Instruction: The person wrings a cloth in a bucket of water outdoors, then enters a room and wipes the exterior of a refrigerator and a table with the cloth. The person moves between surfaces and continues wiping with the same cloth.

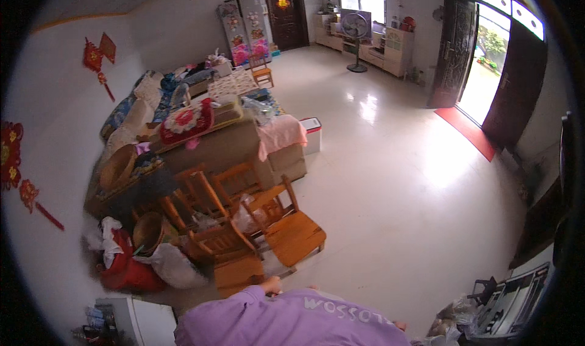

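At the bottom of the head view, my left hand (272, 285) shows past the end of a purple sleeve (249, 295), its fingers curled; what lies in it is not clear. It is near the seat of a wooden chair (238, 273). Only a small part of my right hand (400, 326) shows at the lower right edge of the purple top, and its fingers are hidden. A second wooden chair (296, 237) stands just ahead, beside the first. Behind both are more wooden chairs (235, 181) close to a sofa.
The sofa (228, 149) bears cloths and a basket. A red bag (130, 273) and white sack (176, 266) lie left. A standing fan (355, 26) is far off, an open door (452, 49) right. Plastic bags (457, 314) lie lower right, a white cabinet (153, 321) lower left.
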The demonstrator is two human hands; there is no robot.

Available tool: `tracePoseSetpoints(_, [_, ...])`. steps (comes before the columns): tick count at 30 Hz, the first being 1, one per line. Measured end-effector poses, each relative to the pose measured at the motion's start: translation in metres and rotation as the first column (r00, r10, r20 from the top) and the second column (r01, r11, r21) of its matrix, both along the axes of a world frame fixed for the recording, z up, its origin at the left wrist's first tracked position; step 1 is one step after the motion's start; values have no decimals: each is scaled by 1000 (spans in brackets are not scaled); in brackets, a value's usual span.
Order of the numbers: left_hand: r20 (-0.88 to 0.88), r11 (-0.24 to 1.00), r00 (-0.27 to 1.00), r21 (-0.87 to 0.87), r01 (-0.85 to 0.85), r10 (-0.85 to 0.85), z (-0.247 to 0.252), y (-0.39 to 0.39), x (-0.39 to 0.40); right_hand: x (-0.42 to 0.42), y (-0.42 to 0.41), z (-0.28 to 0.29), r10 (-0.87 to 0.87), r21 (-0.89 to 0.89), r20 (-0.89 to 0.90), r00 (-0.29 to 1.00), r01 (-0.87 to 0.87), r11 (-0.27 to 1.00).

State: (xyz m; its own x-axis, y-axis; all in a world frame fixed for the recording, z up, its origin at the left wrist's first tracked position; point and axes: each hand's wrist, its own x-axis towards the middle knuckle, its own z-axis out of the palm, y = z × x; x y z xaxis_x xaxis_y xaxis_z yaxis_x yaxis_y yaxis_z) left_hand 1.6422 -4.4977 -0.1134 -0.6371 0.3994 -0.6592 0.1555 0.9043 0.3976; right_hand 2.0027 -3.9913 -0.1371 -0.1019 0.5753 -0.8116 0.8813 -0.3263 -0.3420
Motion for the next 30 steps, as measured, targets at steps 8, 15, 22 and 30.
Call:
tracePoseSetpoints(8, [-15, 932, 974, -292, 212, -226, -49, 108, -114, -128, 79, 21, -291, -23, -265, 919, 296, 955])
tracePoseSetpoints(15, [-212, 956, 966, 280, -85, 148, 39, 348, -275, -152, 202, 4, -411, 229, -248, 878, 465, 855])
tracePoseSetpoints(22, [-107, 866, 920, 393, -308, 376, 120, 468, -358, -236, 393, -82, 437, 370, 59, 898, -426, 826])
tracePoseSetpoints(30, [-80, 918, 918, -48, -393, 389, 2, 433, -366, -562, 568, 84, -203, 19, -380, 902, 227, 974])
